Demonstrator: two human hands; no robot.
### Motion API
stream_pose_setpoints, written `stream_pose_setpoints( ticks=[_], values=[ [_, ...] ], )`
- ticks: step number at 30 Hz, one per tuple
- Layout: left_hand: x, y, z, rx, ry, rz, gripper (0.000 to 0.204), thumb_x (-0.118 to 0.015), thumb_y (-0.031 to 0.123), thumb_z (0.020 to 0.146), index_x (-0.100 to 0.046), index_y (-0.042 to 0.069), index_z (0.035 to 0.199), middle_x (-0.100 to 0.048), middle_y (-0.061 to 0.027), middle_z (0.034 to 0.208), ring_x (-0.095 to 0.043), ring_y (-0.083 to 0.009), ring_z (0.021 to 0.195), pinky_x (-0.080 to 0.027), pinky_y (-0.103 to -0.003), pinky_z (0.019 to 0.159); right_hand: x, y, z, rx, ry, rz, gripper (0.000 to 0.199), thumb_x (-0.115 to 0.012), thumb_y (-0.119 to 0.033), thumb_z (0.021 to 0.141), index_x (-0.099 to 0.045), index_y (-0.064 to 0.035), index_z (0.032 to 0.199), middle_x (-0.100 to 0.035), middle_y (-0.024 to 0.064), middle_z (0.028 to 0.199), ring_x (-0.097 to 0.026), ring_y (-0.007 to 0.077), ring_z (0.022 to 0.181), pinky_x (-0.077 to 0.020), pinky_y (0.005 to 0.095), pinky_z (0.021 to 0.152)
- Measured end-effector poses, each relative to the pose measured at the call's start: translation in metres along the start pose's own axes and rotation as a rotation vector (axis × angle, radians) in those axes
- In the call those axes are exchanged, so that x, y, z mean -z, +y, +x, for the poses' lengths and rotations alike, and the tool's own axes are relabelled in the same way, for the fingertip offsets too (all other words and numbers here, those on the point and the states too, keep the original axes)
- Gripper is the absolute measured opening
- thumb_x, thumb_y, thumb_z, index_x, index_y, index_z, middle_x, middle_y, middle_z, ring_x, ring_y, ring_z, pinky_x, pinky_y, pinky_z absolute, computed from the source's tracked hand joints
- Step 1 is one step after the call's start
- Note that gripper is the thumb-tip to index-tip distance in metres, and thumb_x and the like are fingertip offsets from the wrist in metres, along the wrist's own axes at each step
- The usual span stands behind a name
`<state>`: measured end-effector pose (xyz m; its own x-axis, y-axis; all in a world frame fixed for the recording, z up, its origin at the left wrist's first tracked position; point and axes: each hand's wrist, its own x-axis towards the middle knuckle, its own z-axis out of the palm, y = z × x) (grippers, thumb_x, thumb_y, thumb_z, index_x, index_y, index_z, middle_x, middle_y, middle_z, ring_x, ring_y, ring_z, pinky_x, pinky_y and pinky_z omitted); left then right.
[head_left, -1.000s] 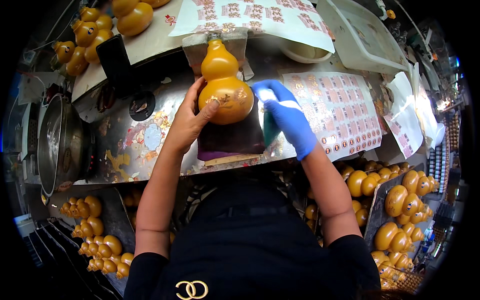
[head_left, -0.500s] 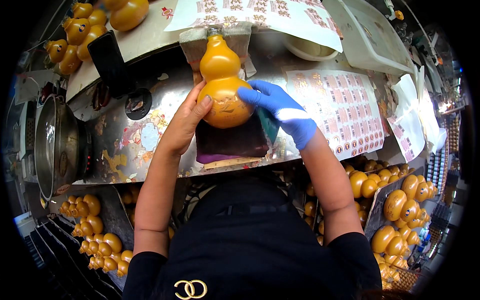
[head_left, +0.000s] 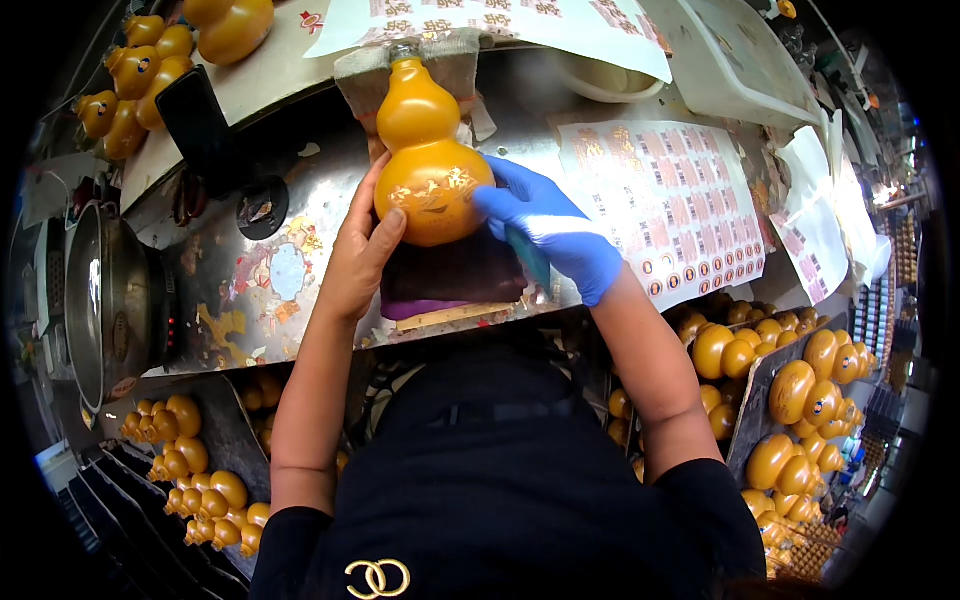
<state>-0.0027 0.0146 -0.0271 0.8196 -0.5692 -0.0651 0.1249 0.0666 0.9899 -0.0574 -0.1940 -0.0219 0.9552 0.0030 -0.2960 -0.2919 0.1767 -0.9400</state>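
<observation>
A glossy yellow-orange gourd-shaped bottle (head_left: 420,115) lies with its neck pointing away from me, over a dark pad (head_left: 450,275) with a purple layer and a wooden strip at its near edge. Its neck end rests on a grey cloth-wrapped support (head_left: 357,75). My bare left hand (head_left: 362,250) grips the round base from the left, thumb on the front. My right hand (head_left: 555,220), in a blue glove, clasps the base from the right, thumb on its surface. Gold markings (head_left: 435,187) show between the thumbs. Beside the right palm is a teal item (head_left: 527,255), mostly covered.
Printed decal sheets (head_left: 665,205) lie at right, with another sheet (head_left: 470,22) at the back. A white bowl (head_left: 610,80) and a pale tray (head_left: 735,65) stand behind. At left are a metal pan (head_left: 100,300) and a phone on a stand (head_left: 200,125). Gourd bottles (head_left: 205,500) fill both sides.
The gourd bottle has turned slightly between my hands, so its gold markings show more plainly. The whole view has shifted a little, and both hands stay on the base.
</observation>
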Motion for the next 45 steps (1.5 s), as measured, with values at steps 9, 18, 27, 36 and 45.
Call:
stream_pose_setpoints(
  ticks=[9, 18, 27, 36, 45],
  values=[
    [0.01, -0.002, 0.001, 0.029, -0.026, -0.182, 0.073, -0.05, 0.041, 0.095, -0.021, 0.001, 0.149, -0.031, -0.0148, 0.149, -0.027, -0.0229, 0.139, -0.017, -0.033, 0.114, 0.009, -0.015, -0.005, -0.113, -0.113, 0.06, 0.055, -0.062, -0.039, 0.091, -0.052, -0.0037, 0.132, -0.056, -0.0009, 0.075, -0.049, 0.0057, 0.064, -0.0417, 0.0196, 0.059],
    [0.006, 0.008, 0.01, 0.012, 0.042, -0.107, 0.067, -0.047, 0.042, 0.096, -0.027, 0.0, 0.146, -0.04, -0.0145, 0.142, -0.035, -0.0211, 0.134, -0.024, -0.032, 0.111, 0.0, -0.032, 0.002, -0.002, -0.021, -0.273, 0.06, -0.055, -0.052, 0.091, -0.06, 0.0016, 0.116, -0.065, 0.0112, 0.093, -0.059, 0.0162, 0.082, -0.0473, 0.0281, 0.075],
    [-0.012, 0.014, 0.017, 0.083, 0.122, -0.199, 0.06, -0.053, 0.036, 0.095, -0.035, -0.001, 0.139, -0.051, -0.0137, 0.128, -0.049, -0.0178, 0.12, -0.035, -0.029, 0.103, -0.001, -0.035, 0.012, -0.098, -0.052, -0.353, 0.069, -0.057, -0.059, 0.086, -0.06, 0.004, 0.114, -0.064, 0.0145, 0.099, -0.059, 0.0198, 0.09, -0.046, 0.0315, 0.082],
    [-0.012, 0.023, 0.025, 0.011, 0.138, 0.029, 0.082, -0.073, 0.032, 0.079, -0.029, -0.002, 0.139, -0.046, -0.0195, 0.129, -0.046, -0.0247, 0.122, -0.037, -0.036, 0.103, -0.002, -0.032, 0.011, -0.057, -0.042, -0.342, 0.067, -0.056, -0.056, 0.088, -0.06, 0.0053, 0.115, -0.064, 0.0168, 0.099, -0.059, 0.0206, 0.09, -0.0455, 0.0313, 0.083],
    [-0.006, 0.021, 0.034, 0.036, 0.107, 0.007, 0.074, -0.07, 0.031, 0.084, -0.031, -0.004, 0.137, -0.048, -0.0178, 0.127, -0.046, -0.0229, 0.121, -0.037, -0.034, 0.103, 0.002, -0.026, 0.014, 0.033, -0.035, -0.326, 0.059, -0.053, -0.049, 0.091, -0.059, 0.0044, 0.117, -0.064, 0.0185, 0.1, -0.059, 0.0235, 0.09, -0.0457, 0.0314, 0.083]
  ],
)
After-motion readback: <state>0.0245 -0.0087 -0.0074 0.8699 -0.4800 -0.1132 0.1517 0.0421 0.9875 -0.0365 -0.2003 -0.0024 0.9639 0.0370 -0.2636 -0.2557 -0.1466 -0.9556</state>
